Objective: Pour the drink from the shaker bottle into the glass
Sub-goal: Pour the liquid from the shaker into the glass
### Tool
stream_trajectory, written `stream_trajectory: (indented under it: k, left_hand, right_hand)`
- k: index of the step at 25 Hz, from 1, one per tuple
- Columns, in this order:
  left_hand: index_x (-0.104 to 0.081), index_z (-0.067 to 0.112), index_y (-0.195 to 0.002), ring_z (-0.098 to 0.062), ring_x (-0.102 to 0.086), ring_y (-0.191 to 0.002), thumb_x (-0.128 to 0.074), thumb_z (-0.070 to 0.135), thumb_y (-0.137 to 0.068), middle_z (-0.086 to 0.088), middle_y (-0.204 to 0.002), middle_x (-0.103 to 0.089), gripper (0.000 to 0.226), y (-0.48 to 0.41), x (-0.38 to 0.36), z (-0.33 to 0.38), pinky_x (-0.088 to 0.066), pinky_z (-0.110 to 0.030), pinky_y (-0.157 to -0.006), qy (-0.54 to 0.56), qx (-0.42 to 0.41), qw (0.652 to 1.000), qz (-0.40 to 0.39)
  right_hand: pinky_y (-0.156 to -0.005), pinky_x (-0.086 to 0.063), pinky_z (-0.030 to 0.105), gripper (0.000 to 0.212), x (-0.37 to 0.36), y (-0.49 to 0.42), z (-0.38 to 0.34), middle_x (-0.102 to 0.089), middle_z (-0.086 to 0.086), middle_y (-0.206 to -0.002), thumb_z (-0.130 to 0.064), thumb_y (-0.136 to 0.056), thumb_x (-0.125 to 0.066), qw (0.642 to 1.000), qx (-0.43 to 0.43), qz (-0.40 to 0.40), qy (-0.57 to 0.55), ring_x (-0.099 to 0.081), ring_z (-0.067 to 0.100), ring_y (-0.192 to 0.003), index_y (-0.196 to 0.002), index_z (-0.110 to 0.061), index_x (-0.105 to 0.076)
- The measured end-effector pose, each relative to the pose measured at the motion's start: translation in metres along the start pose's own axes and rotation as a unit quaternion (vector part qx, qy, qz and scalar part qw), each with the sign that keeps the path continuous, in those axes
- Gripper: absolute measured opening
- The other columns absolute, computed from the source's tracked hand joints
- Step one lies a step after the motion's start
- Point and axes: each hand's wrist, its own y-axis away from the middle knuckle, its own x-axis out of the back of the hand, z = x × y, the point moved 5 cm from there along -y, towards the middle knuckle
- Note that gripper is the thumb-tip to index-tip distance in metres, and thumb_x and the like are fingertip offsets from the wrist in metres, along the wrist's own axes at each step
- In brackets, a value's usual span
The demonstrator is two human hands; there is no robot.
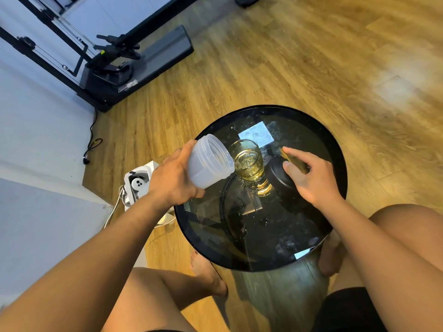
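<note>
Shaker bottle (pixel 209 161) lies tipped well past level in the left hand (pixel 175 180), its open threaded mouth just beside and slightly above the rim of the glass (pixel 248 161). The left fingers are wrapped around the bottle's lower body and press it firmly. The bottle looks nearly drained; only a little clear wetness shows near its lip, and whether a stream is running at this instant cannot be told. The glass stands upright on the desk (pixel 330 149), holding amber drink with bubbles on its surface, filled to somewhere around the middle.

By that reading the pour is mostly done: what seems left is the last drops, righting the bottle and setting it down.

The right hand (pixel 311 178) rests on the far side of the glass, fingers loosely curled over a black rounded lid (pixel 280 176), probably the shaker's cap, with a thin brownish object (pixel 293 160) pinched under the fingertips; what that object is cannot be made out.

The desk is a round, dark, glossy top, spotted with droplets and reflecting pale window shapes. Around it lies a wooden plank floor (pixel 311 56), with the person's bare knees and feet below, a white device (pixel 137 185) with cables near the left wall, and a black exercise machine (pixel 134 61) further back.
</note>
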Motion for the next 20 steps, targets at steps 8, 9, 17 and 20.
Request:
stream_trajectory:
  k: [8,9,17,20]
  left_hand:
    - [-0.023,0.034,-0.155,-0.03,-0.055,-0.118,-0.095,0.029,-0.057,-0.002,-0.133,-0.054,0.122,-0.0008,0.0016,-0.0006,-0.056,-0.054,-0.088,-0.005,-0.002,1.0,-0.001]
    - [-0.023,0.034,-0.155,-0.03,-0.056,-0.118,-0.095,0.029,-0.057,-0.001,-0.133,-0.054,0.122,-0.0007,0.0019,-0.0004,-0.056,-0.053,-0.088,-0.007,-0.001,1.0,-0.001]
    - [-0.024,0.033,-0.155,-0.03,-0.056,-0.118,-0.095,0.028,-0.058,-0.001,-0.132,-0.054,0.12,-0.0008,0.0013,-0.0011,-0.056,-0.053,-0.087,-0.005,-0.004,1.0,-0.003]
    - [-0.024,0.034,-0.155,-0.031,-0.055,-0.118,-0.094,0.028,-0.057,-0.001,-0.133,-0.054,0.12,-0.0016,0.0021,-0.0007,-0.056,-0.053,-0.086,-0.011,-0.003,1.0,-0.001]
  right_hand:
    - [-0.08,-0.037,0.01,0.03,-0.0011,0.0,0.0016,-0.062,-0.015,-0.114,-0.031,-0.088,-0.066,1.0,-0.003,-0.004,0.001,-0.054,0.003,-0.104,-0.117,-0.038,-0.067]
    - [-0.08,-0.037,0.01,0.03,-0.001,0.0,0.0016,-0.062,-0.016,-0.114,-0.031,-0.088,-0.066,1.0,-0.003,-0.003,0.001,-0.054,0.002,-0.103,-0.116,-0.038,-0.067]
    - [-0.079,-0.037,0.009,0.03,-0.0014,-0.0002,0.0016,-0.061,-0.016,-0.113,-0.031,-0.087,-0.066,1.0,-0.009,-0.005,-0.002,-0.055,-0.001,-0.099,-0.116,-0.039,-0.067]
    - [-0.076,-0.035,0.004,0.029,-0.0014,-0.0004,0.0014,-0.061,-0.017,-0.111,-0.032,-0.087,-0.067,1.0,-0.014,-0.006,-0.009,-0.053,-0.012,-0.097,-0.114,-0.041,-0.067]
